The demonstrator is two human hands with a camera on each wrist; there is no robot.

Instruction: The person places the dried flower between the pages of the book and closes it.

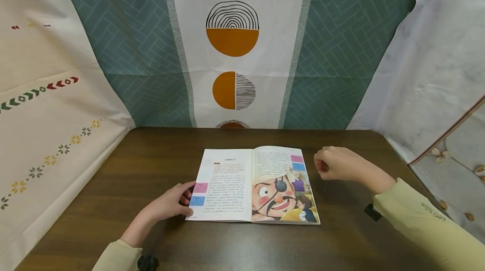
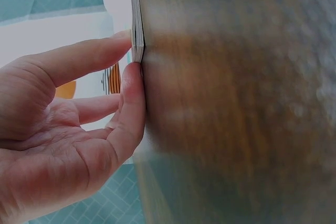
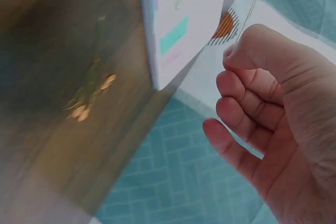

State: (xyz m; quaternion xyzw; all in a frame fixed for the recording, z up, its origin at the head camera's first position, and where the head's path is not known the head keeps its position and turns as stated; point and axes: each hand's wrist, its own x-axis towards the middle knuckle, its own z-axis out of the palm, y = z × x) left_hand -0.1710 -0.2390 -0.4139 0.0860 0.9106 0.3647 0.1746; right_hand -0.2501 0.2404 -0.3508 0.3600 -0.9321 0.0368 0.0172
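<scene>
Head view: open illustrated book [image 1: 229, 191] at lower centre, on the table [image 1: 212, 245]

The left hand [image 1: 170, 203], fingers loosely parted, touches the book's left edge. Right of centre, the right hand [image 1: 337, 163] pinches a slender needle-like item [image 3: 249, 17], upper right in the right wrist view

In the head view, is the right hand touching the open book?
No, the right hand is apart from the open book, with a strip of brown table visible between them.
</scene>
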